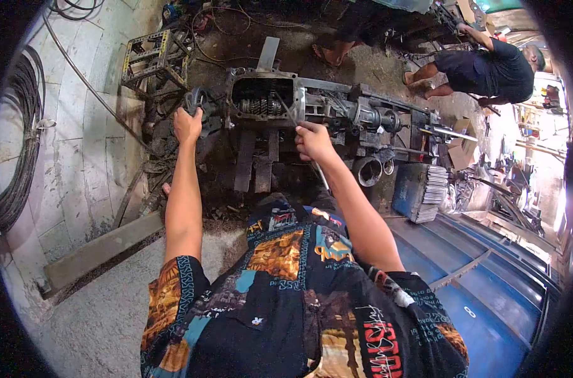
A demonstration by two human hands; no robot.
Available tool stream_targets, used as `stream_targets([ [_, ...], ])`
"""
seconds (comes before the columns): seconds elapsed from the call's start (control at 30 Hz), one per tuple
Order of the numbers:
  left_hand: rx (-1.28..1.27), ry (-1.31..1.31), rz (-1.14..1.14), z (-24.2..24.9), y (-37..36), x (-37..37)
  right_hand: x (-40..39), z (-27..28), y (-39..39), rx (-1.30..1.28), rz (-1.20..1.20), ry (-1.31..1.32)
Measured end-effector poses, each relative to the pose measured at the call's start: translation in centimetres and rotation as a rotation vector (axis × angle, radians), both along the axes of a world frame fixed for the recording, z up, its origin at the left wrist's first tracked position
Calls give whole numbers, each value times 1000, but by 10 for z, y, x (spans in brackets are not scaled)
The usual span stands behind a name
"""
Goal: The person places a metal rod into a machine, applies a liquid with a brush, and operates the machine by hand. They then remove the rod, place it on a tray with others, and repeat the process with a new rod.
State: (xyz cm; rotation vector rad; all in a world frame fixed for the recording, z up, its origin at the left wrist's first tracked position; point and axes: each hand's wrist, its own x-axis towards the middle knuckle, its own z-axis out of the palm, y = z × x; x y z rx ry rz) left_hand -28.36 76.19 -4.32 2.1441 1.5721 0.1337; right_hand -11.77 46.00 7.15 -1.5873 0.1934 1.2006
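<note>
An open metal gearbox housing [296,94] lies across the floor in front of me, with toothed gears [261,106] showing inside. My right hand [313,142] is closed around a long thin metal bar [284,106], whose far end reaches into the housing opening by the gears. At the housing's left end, my left hand [188,123] rests on a dark round flange-like part [197,99], fingers bent over its near edge. Whether those fingers grip the part is hard to make out. A flat metal plate [268,53] stands out behind the housing.
A yellow-edged metal stand [146,60] is at the back left. Coiled cable [23,138] hangs on the block wall. To the right are a blue finned box [419,192], cardboard [464,148] and a blue metal panel [482,296]. A co-worker [497,70] is at the upper right.
</note>
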Motion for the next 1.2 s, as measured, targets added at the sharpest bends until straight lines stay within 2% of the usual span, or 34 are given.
stream_targets([
  [0.13, 15, 1, -6, -4, 3, 0, -8, 8, 20, 28, -52, 201],
  [0.23, 23, 20, -26, -9, 4, -2, -12, 3, 24, 67, -185, 341],
  [0.3, 36, 8, -25, -11, 5, 0, -16, 2, 24, 191, -358, 490],
  [0.43, 4, 54, -26, -7, 5, 1, -17, -7, 32, 200, -440, 574],
  [0.5, 35, 72, -8, -9, 4, 2, -26, -18, 37, 352, -535, 667],
  [0.73, 32, 86, 27, -8, 6, 7, -43, -12, 52, 415, -689, 639],
  [0.8, -62, 145, -3, -12, 18, 10, -44, -13, 56, 434, -720, 671],
  [0.87, -94, 193, -7, 4, 17, 17, -44, -9, 62, 407, -779, 662],
  [0.97, -127, 222, -17, 9, 23, 25, -42, -14, 59, 523, -803, 732],
  [1.0, -137, 241, -16, 9, 26, 28, -42, -12, 63, 452, -782, 654],
  [1.17, -223, 314, -31, -8, 51, 39, -43, -16, 66, 506, -811, 656],
  [1.2, -237, 298, -29, -10, 53, 39, -42, -23, 63, 527, -760, 720],
])
